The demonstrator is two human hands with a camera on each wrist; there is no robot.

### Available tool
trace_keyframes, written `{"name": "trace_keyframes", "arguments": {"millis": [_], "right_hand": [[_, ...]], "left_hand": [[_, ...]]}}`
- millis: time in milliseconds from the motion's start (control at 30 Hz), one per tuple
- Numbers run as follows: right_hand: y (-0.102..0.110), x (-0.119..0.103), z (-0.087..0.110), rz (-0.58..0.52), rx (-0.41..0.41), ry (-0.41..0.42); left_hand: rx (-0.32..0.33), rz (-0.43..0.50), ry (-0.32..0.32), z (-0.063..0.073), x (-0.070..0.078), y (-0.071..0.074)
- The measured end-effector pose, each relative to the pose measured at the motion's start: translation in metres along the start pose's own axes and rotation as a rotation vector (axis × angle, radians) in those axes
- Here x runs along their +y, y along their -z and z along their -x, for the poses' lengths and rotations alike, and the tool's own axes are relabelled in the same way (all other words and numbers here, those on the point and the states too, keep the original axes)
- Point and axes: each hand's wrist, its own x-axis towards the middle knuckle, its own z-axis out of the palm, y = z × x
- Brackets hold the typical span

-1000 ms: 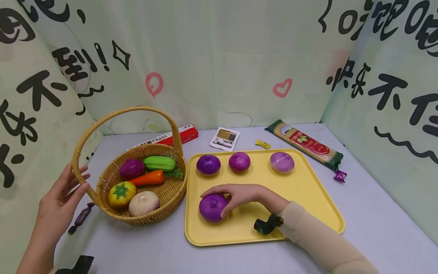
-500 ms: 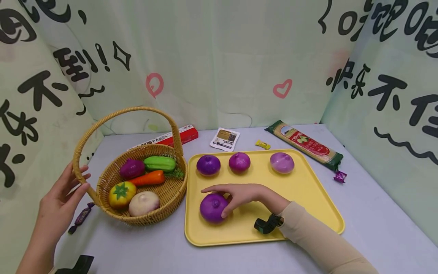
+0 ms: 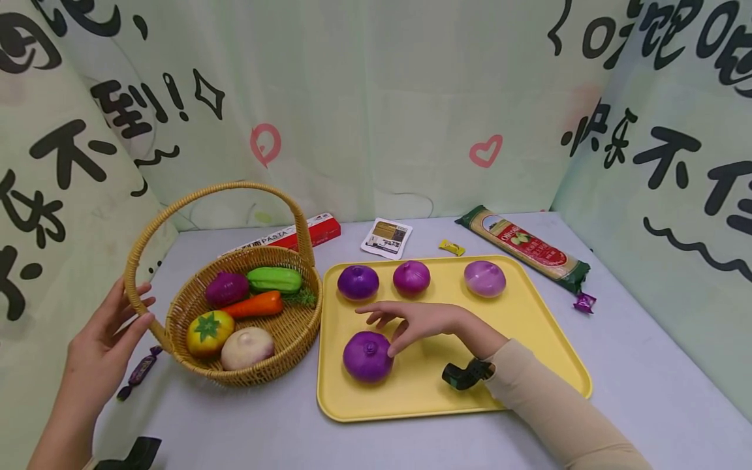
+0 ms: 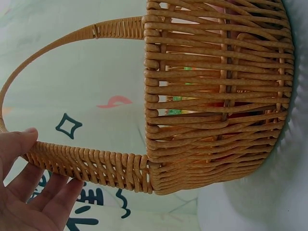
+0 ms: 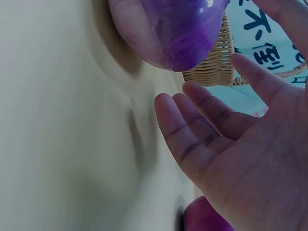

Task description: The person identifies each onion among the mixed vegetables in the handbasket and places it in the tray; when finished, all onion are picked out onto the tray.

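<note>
With thumb and fingers on either side, my left hand [image 3: 106, 346] pinches the handle [image 4: 91, 166] of a wicker basket [image 3: 235, 375]. Inside it lie a purple onion [image 3: 226, 290], a green cucumber-like vegetable [image 3: 274, 281], a carrot [image 3: 255, 306], a yellow tomato [image 3: 209, 333] with a green star top and a whitish onion [image 3: 247, 349]. My right hand [image 3: 420, 324] hovers over the yellow tray [image 3: 470, 391], fingers spread and holding nothing. Just below its fingers a purple onion [image 3: 367, 357] sits on the tray; in the right wrist view this onion [image 5: 168, 33] is apart from the fingertips.
Three more purple onions line the tray's back: one dark [image 3: 358, 282], one mid-purple [image 3: 411, 278], one pale [image 3: 484, 279]. Behind are a red pasta box [image 3: 320, 232], a white packet [image 3: 386, 238] and a yellow candy [image 3: 451, 247]. A noodle bag [image 3: 525, 248] lies right; a dark candy [image 3: 140, 373] lies left.
My right hand has let go of the front purple onion and risen up and slightly right. The onion stays on the tray. My left hand and the basket have not moved.
</note>
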Motion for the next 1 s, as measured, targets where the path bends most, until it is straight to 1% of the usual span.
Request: {"name": "trace_keyframes", "arguments": {"millis": [100,267,500,633,767,1000], "right_hand": [[0.002,0.000,0.000,0.011,0.006,-0.001],[0.005,0.000,0.000,0.023,0.013,0.026],[0.012,-0.010,-0.001,0.037,0.040,0.051],[0.018,-0.020,-0.005,0.060,0.059,0.057],[0.023,-0.033,-0.013,0.078,0.066,0.076],[0.028,-0.059,-0.030,0.091,0.043,0.120]], "left_hand": [[-0.001,-0.002,0.006,0.000,0.000,0.000],[0.000,-0.007,0.010,0.000,0.000,0.000],[-0.003,-0.013,0.020,0.000,0.000,0.000],[-0.001,-0.009,0.019,0.000,0.000,0.000],[0.004,-0.001,0.004,0.000,0.001,0.000],[0.006,0.001,-0.003,0.000,0.002,0.000]]}}
